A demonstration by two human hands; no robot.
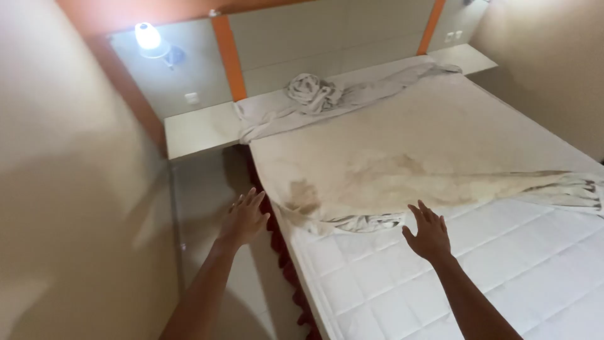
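Left hand [243, 217] spread wide, empty, above floor gap beside mattress [440, 283] corner. Right hand [428, 234] spread wide, empty, over mattress, just short of bunched sheet [402, 164] edge. Sheet covering upper half. Crumpled cloth [313, 90] near headboard.

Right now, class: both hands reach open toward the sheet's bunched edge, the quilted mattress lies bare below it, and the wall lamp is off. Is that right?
One thing is wrong: the lamp is on, glowing bright in the head view. The rest holds: the left hand and right hand reach open toward the sheet, whose bunched edge leaves the quilted mattress bare.
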